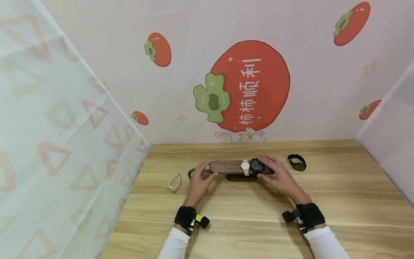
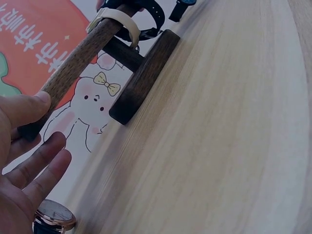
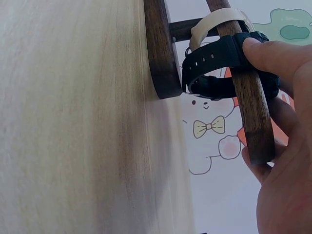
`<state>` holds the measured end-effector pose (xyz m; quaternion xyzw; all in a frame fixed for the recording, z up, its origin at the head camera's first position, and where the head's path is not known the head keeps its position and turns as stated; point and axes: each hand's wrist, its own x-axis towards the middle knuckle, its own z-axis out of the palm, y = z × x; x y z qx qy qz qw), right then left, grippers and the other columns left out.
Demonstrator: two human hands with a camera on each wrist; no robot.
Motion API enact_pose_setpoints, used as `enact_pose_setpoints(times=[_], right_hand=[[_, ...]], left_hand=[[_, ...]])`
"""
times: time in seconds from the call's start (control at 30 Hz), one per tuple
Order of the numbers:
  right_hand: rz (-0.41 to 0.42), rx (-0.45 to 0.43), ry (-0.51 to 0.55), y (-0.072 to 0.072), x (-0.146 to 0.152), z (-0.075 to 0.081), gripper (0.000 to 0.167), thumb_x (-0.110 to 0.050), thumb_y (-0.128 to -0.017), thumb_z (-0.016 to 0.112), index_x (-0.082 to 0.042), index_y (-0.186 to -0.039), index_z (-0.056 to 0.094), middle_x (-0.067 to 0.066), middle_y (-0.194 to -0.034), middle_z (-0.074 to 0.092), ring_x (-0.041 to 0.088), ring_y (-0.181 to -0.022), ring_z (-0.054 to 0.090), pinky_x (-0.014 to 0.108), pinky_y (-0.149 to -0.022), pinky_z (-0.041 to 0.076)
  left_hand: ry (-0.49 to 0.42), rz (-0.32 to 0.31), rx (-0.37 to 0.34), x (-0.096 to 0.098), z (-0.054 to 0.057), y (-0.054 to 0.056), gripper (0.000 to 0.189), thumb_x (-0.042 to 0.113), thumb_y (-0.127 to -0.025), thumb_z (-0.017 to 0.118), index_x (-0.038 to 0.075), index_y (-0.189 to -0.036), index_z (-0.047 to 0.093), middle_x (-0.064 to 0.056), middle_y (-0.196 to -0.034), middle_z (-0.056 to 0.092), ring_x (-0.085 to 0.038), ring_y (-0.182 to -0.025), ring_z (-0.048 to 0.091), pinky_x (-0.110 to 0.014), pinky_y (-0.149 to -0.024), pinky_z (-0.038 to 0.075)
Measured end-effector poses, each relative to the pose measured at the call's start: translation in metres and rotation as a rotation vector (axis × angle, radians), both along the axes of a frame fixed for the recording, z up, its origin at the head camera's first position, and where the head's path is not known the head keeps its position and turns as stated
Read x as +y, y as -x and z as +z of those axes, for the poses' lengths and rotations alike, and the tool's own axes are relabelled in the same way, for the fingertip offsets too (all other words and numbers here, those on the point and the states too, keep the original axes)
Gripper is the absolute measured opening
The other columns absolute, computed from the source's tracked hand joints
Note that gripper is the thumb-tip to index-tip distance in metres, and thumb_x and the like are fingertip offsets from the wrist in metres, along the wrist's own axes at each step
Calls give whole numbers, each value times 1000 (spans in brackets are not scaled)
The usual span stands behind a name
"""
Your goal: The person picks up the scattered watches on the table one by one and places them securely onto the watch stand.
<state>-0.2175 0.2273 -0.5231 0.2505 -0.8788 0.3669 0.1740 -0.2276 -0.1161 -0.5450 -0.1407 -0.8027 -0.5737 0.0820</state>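
A dark wooden watch stand (image 1: pixel 226 167) has a long bar raised over a smaller base (image 2: pixel 146 80). My left hand (image 1: pixel 198 182) holds the bar's left end, thumb on the near side and a finger behind it. Around the right part of the bar sit a cream-strapped watch (image 1: pixel 245 166) and, beside it, a black watch (image 1: pixel 257 165). My right hand (image 1: pixel 284 178) pinches the black watch, with its thumb on the strap (image 3: pixel 214 57) in the right wrist view. The right fingers pass behind the bar and are partly hidden.
A cream watch (image 1: pixel 174 183) lies on the wooden table (image 1: pixel 242 216) at the left. Close to my left hand is a watch with a rose-gold case (image 2: pixel 54 214), partly covered by it. Another black watch (image 1: pixel 297 163) lies at the right. A printed wall (image 1: pixel 181 90) rises behind the table.
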Motion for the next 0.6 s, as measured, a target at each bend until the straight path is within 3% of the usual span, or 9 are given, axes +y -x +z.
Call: enact_pose_setpoints(times=[0.2, 0.37, 0.6], right_hand=[[5, -1, 4, 0, 0, 1, 75, -7, -88, 87, -13, -156, 56, 19, -150, 61, 41, -139, 50, 73, -111, 42], [13, 14, -17, -2, 2, 2, 76, -7, -89, 86, -13, -158, 54, 21, -154, 58, 43, -141, 48, 73, -112, 41], [-13, 93, -36, -11, 11, 10, 78, -9, -86, 88, -14, -157, 56, 21, -155, 57, 47, -141, 49, 76, -114, 37]], left_hand=[[-10, -7, -9, 1, 2, -1, 60, 19, -98, 80, 6, -151, 58, -12, -153, 55, -29, -113, 68, -44, -99, 62], [24, -23, -28, 0, 5, -3, 65, 25, -98, 80, 16, -157, 53, -10, -155, 52, -27, -117, 67, -44, -103, 61], [112, 15, -1, -6, 14, -5, 63, 29, -99, 79, 17, -156, 54, -15, -155, 49, -39, -130, 61, -56, -109, 56]])
